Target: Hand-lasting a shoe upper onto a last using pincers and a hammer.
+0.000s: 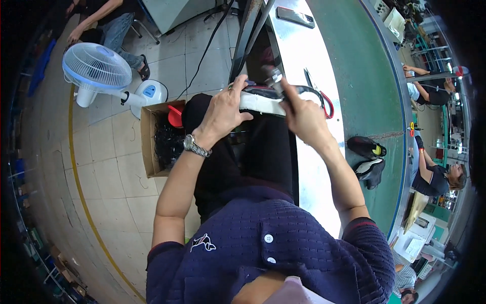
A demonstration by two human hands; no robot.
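Observation:
Across my lap, at the edge of the white bench (320, 177), lies a black shoe (260, 103) turned on its side with its white sole edge toward me. My left hand (223, 111) grips the shoe's left end, fingers over the far side and thumb apart on the near side. In my right hand (306, 119) is a hammer (274, 76), its metal head blurred and raised just above the shoe; my fingers wrap its dark handle. Red-handled scissors (329, 105) lie on the bench just beyond my right hand.
Left of my legs stands a cardboard box (148, 142) with black scraps and a red piece (175, 116). A fan (98, 66) is behind it. On the green conveyor belt (349, 66) sit two dark shoes (365, 147). A phone (295, 16) lies farther up the bench. Other people work nearby.

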